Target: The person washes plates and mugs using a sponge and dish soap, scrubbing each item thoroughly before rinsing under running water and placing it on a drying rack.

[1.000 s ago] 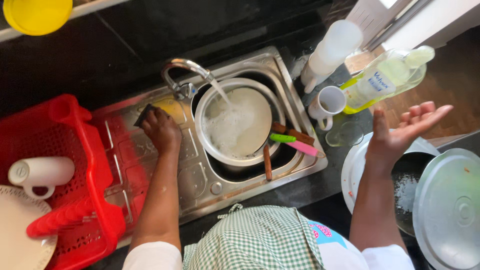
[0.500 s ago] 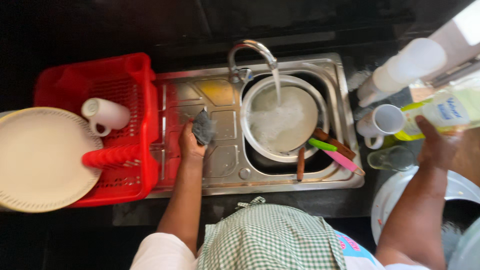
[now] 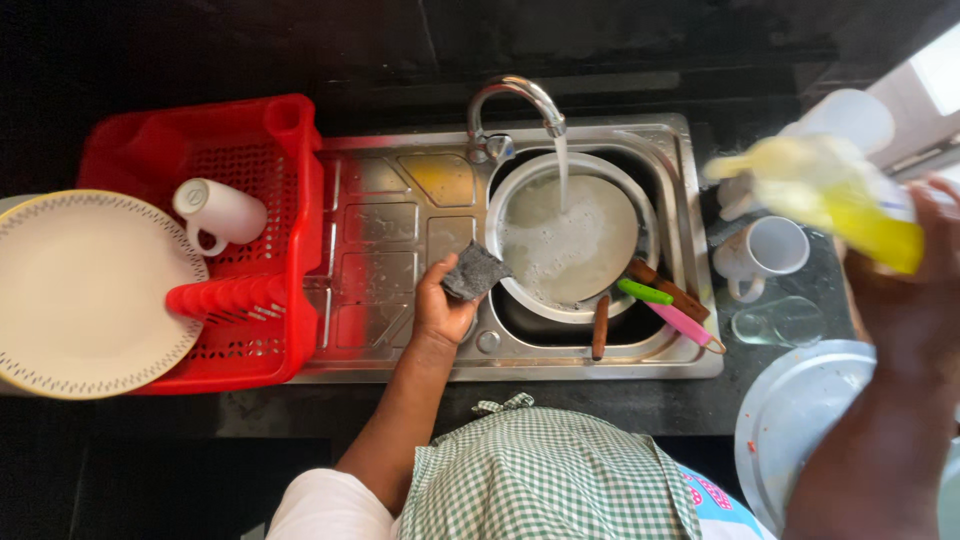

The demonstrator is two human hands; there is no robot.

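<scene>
Left hand [image 3: 442,305] pinching grey scouring sponge [image 3: 474,272] over steel drainboard [image 3: 385,225], just at 9 o'clock of the sink bowl. Right hand [image 3: 915,290] wrapped around yellow dish-soap bottle [image 3: 835,200], blurred, at 3 o'clock over black tabletop [image 3: 600,410]. Tap [image 3: 515,105] running into soapy pan [image 3: 570,240]. White mug [image 3: 765,250] near bottle. Red dish rack [image 3: 250,240] at 9 o'clock, holding white cup [image 3: 220,212].

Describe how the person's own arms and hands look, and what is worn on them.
Both hands are bare: no gloves, rings or watch visible on the left hand; the right hand is blurred. The forearms are uncovered. A short white sleeve covers the left upper arm, beside a green-and-white checked apron. The right sleeve is out of view.
</scene>
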